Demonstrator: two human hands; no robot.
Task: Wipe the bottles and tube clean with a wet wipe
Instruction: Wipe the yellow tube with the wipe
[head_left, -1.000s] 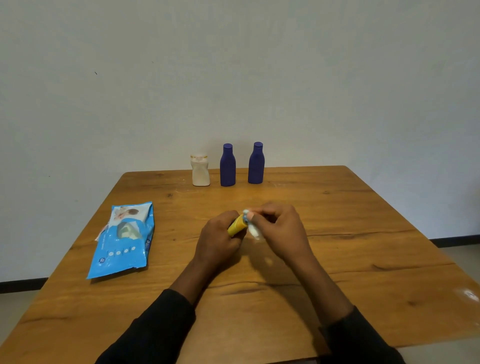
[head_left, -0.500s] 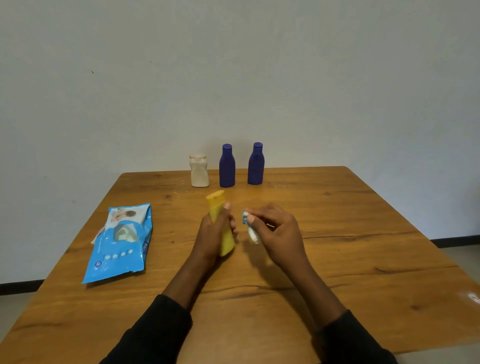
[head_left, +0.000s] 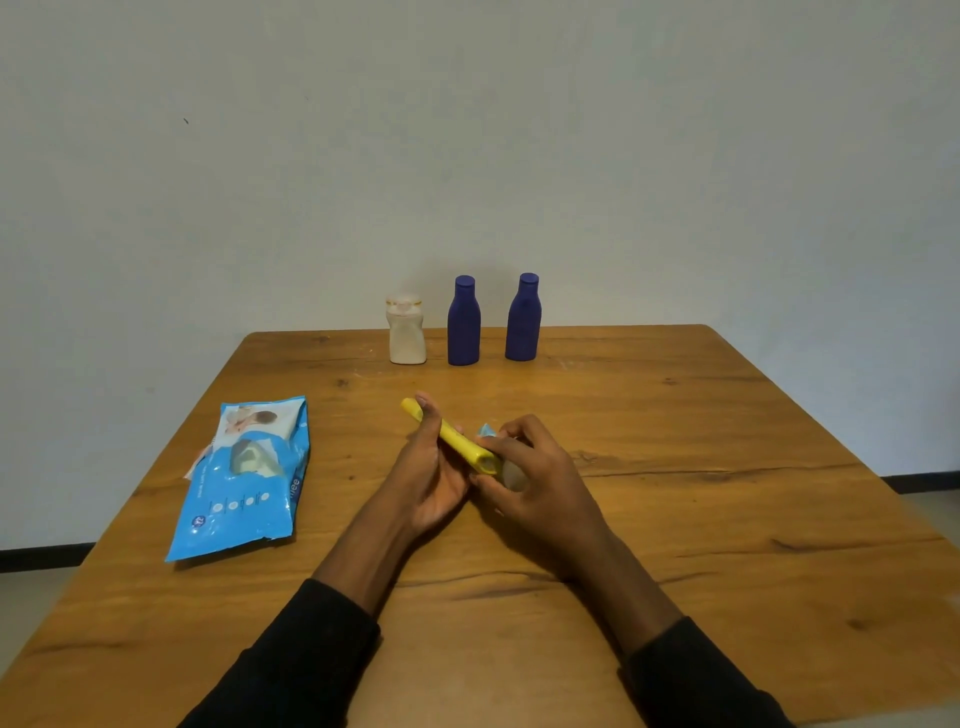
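The yellow tube (head_left: 451, 437) is held just above the middle of the wooden table (head_left: 727, 467). It lies slantwise, with its flat crimped end pointing toward the far left corner and its round end toward the near right. The left hand (head_left: 434, 480) holds it, palm turned inward. Its fingers (head_left: 427, 415) are stretched almost straight along the tube's near side, and one fingertip shows over the tube's far side, so the tube is pinched between them. How the thumb lies cannot be made out.

The right hand (head_left: 540, 470) meets the tube at its round end. Its fingers are curled round a bunched wet wipe (head_left: 511, 472), white with a pale blue corner sticking up behind the tube. The wipe touches the tube's round end. Both forearms come in from the near edge in black sleeves (head_left: 322, 670).

A blue pack of wet wipes (head_left: 244, 483) lies flat near the left edge, well apart from the hands, with its flap partly lifted.

Three bottles stand upright in a row along the far edge, near its middle. The cream bottle (head_left: 407, 332), short with a pale cap, is on the left. The middle blue bottle (head_left: 463, 322) is just beside it, and the right blue bottle (head_left: 523, 318) is a little farther along. None of the three touches another. A plain pale wall (head_left: 467, 130) rises behind the table.
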